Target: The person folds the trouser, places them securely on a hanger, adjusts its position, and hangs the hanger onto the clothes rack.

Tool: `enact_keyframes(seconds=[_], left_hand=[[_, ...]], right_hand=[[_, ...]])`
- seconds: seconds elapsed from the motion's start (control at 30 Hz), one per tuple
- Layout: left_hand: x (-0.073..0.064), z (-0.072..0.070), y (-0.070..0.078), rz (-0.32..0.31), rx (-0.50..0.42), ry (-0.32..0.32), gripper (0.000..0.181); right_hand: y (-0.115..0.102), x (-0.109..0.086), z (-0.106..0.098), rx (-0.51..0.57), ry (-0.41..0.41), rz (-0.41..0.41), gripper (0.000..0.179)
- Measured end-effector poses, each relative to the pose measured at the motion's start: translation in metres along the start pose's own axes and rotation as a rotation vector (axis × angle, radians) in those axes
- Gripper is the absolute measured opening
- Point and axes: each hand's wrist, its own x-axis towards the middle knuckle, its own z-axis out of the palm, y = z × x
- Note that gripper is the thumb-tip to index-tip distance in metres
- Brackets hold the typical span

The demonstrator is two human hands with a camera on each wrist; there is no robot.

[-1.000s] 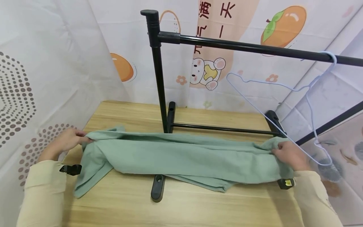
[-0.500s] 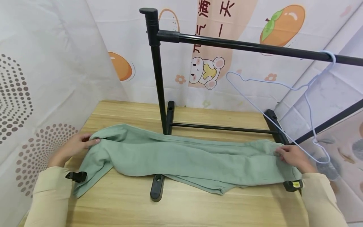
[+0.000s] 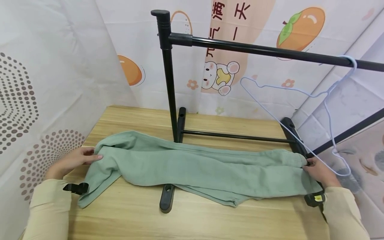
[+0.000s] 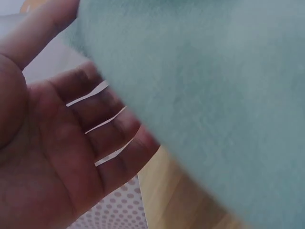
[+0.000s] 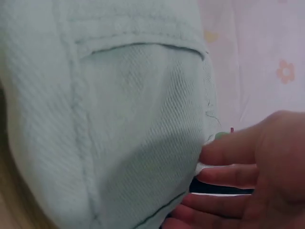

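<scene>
Right hand (image 3: 322, 172) has just shifted out to the right end of the green garment (image 3: 192, 168), which now lies flatter lengthwise across the table (image 3: 210, 221), so smoothing looks further along; left fingers touch the left end relaxed, right fingertips partly hidden, can't tell if pinching.
</scene>
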Motion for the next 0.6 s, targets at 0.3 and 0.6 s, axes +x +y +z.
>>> enact_keyframes(seconds=[0.3, 0.6], left_hand=[[-0.0048, 0.0010, -0.0021, -0.005, 0.076, -0.029, 0.067], [0.0001, 0.0072, 0.0052, -0.070, 0.092, -0.089, 0.086]], right_hand=[[-0.0004, -0.0031, -0.0001, 0.082, -0.105, 0.023, 0.073], [0.0010, -0.0046, 0.0089, 0.275, -0.261, 0.186, 0.075]])
